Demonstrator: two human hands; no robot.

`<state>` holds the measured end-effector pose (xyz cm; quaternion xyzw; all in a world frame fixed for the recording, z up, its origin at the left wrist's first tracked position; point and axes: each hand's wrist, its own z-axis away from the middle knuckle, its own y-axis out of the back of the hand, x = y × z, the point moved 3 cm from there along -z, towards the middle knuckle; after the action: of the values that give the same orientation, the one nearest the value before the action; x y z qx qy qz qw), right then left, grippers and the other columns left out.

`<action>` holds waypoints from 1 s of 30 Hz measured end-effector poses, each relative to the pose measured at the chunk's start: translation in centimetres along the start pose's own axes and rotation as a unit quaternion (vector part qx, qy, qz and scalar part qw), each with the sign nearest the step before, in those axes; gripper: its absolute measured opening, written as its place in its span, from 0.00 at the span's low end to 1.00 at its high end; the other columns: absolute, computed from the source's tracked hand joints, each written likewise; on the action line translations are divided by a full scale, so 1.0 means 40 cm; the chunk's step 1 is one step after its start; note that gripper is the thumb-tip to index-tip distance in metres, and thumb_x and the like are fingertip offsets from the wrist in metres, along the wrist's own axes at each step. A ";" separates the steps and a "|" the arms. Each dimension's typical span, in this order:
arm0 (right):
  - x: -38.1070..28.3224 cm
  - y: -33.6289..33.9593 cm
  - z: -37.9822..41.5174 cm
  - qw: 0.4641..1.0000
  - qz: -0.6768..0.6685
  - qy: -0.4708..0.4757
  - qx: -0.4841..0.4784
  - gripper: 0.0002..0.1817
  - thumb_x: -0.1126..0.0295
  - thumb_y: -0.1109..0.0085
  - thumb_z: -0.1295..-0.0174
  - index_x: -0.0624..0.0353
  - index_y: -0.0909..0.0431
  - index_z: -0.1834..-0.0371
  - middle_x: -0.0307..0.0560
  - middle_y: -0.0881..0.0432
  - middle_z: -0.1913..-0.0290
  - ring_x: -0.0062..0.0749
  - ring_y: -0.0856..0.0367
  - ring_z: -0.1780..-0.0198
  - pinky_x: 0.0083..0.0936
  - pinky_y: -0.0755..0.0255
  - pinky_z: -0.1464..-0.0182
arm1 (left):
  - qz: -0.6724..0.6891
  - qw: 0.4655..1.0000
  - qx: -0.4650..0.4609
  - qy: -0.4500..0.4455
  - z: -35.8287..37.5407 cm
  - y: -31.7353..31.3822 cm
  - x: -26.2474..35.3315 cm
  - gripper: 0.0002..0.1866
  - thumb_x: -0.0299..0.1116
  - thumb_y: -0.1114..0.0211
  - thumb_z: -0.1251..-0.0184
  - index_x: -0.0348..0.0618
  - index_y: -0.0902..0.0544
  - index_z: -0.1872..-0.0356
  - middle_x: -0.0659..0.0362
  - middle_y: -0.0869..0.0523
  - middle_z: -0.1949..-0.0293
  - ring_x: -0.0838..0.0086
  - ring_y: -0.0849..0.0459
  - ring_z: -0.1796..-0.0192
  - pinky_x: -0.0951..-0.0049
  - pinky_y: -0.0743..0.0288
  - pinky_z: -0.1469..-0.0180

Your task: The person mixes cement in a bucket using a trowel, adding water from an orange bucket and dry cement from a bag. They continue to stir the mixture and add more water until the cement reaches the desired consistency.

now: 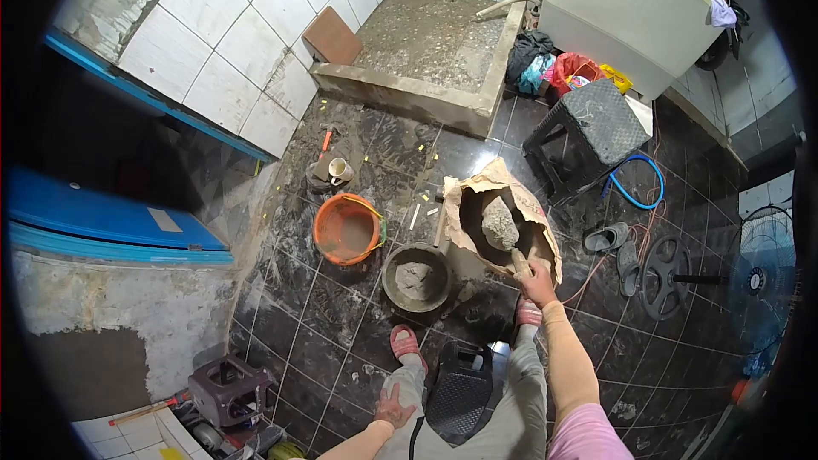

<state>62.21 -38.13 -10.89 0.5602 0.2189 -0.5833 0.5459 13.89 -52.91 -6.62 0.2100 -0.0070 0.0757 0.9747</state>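
Observation:
My right hand (536,284) is wrapped round the handle of a trowel (501,226), whose blade carries grey powder inside the torn opening of a paper sack (545,243). On my left knee rests my left hand (394,407), fingers spread, holding nothing. Between my feet and the sack's left side stands a round black basin (391,277) with a heap of grey powder in it. An orange bucket (321,243) with a yellow handle is just behind the basin, to the left. A cream mug (340,171) sits beyond that bucket.
A black stool (603,123) stands at the back right, near a blue hose (659,183) and a pair of sandals (604,238). A fan (756,279) is at the far right. A low concrete curb (400,95) crosses the back. A purple stool (228,392) lies lower left.

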 end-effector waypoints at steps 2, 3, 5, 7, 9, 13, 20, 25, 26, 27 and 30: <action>0.007 -0.002 0.011 1.000 -0.006 0.018 0.000 0.17 0.69 0.33 0.47 0.66 0.20 0.55 0.47 0.19 0.70 0.30 0.23 0.70 0.28 0.28 0.64 | -0.001 1.000 -0.009 0.002 0.005 0.004 0.000 0.56 0.60 0.31 0.46 0.52 0.52 0.21 0.37 0.46 0.26 0.35 0.36 0.30 0.51 0.36 0.29; 0.007 -0.001 0.016 1.000 -0.004 0.021 0.003 0.18 0.69 0.33 0.47 0.66 0.20 0.55 0.47 0.18 0.69 0.31 0.23 0.69 0.28 0.28 0.63 | 0.000 1.000 -0.007 0.000 0.003 0.003 -0.003 0.56 0.60 0.31 0.46 0.52 0.52 0.21 0.37 0.46 0.26 0.36 0.36 0.30 0.51 0.36 0.29; 0.005 -0.001 0.029 1.000 -0.002 0.027 0.010 0.18 0.69 0.32 0.48 0.66 0.20 0.54 0.48 0.18 0.68 0.33 0.22 0.67 0.29 0.27 0.60 | 0.002 1.000 -0.004 -0.005 0.000 0.003 -0.012 0.56 0.60 0.31 0.46 0.51 0.51 0.21 0.37 0.46 0.26 0.36 0.36 0.30 0.51 0.36 0.30; 0.008 -0.002 0.042 0.999 -0.020 -0.031 -0.008 0.17 0.69 0.33 0.47 0.66 0.20 0.55 0.43 0.19 0.68 0.27 0.25 0.66 0.27 0.28 0.61 | 0.018 1.000 -0.015 -0.003 -0.001 0.005 -0.018 0.55 0.59 0.32 0.45 0.54 0.53 0.21 0.38 0.49 0.25 0.34 0.40 0.28 0.49 0.39 0.28; -0.008 0.003 0.053 1.000 -0.015 -0.024 -0.002 0.16 0.69 0.34 0.46 0.66 0.20 0.55 0.40 0.19 0.68 0.24 0.26 0.68 0.26 0.29 0.64 | 0.024 1.000 -0.018 -0.002 -0.006 0.004 -0.023 0.55 0.59 0.32 0.45 0.56 0.54 0.21 0.38 0.51 0.24 0.33 0.41 0.27 0.48 0.41 0.27; -0.011 0.007 0.058 0.998 -0.044 -0.038 0.000 0.17 0.69 0.33 0.46 0.66 0.20 0.55 0.42 0.20 0.72 0.26 0.24 0.73 0.26 0.29 0.68 | 0.011 1.000 -0.009 -0.007 -0.010 0.003 -0.025 0.55 0.60 0.32 0.46 0.52 0.52 0.21 0.37 0.47 0.26 0.36 0.38 0.28 0.51 0.38 0.28; -0.052 0.001 0.049 0.999 -0.019 -0.033 0.008 0.12 0.72 0.34 0.47 0.64 0.21 0.60 0.38 0.24 0.79 0.21 0.28 0.80 0.24 0.34 0.78 | 0.001 1.000 -0.001 -0.004 -0.011 -0.001 -0.027 0.56 0.60 0.31 0.47 0.51 0.50 0.22 0.38 0.44 0.27 0.38 0.36 0.29 0.53 0.36 0.29; -0.036 -0.017 0.049 0.999 -0.020 -0.006 0.025 0.11 0.72 0.34 0.47 0.63 0.21 0.61 0.37 0.25 0.80 0.21 0.29 0.81 0.23 0.36 0.79 | 0.009 1.000 0.004 -0.009 -0.016 -0.015 -0.041 0.56 0.61 0.31 0.47 0.53 0.52 0.21 0.38 0.46 0.26 0.36 0.37 0.29 0.51 0.37 0.29; -0.034 -0.018 0.053 0.999 -0.029 -0.030 0.014 0.12 0.72 0.34 0.47 0.64 0.21 0.60 0.38 0.24 0.79 0.22 0.28 0.80 0.24 0.34 0.77 | 0.002 1.000 0.013 -0.011 -0.009 -0.010 -0.037 0.56 0.60 0.31 0.47 0.51 0.50 0.22 0.38 0.44 0.27 0.38 0.36 0.29 0.52 0.36 0.30; -0.032 -0.017 0.058 0.998 -0.038 -0.055 0.004 0.13 0.72 0.34 0.47 0.64 0.21 0.60 0.40 0.23 0.78 0.24 0.27 0.79 0.25 0.32 0.75 | 0.004 1.000 0.009 -0.005 -0.003 -0.007 -0.035 0.56 0.60 0.31 0.47 0.51 0.50 0.22 0.38 0.44 0.27 0.38 0.36 0.29 0.52 0.36 0.29; -0.020 -0.013 0.064 1.000 -0.005 -0.012 0.012 0.16 0.70 0.34 0.48 0.65 0.21 0.57 0.46 0.20 0.72 0.30 0.23 0.72 0.29 0.28 0.66 | 0.008 1.000 -0.002 0.003 0.008 0.009 -0.021 0.56 0.60 0.31 0.47 0.51 0.51 0.22 0.38 0.45 0.27 0.38 0.36 0.29 0.52 0.37 0.29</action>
<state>60.50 -39.87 -9.65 0.5586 0.2079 -0.5953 0.5389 13.02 -52.84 -6.23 0.2077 -0.0054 0.0840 0.9746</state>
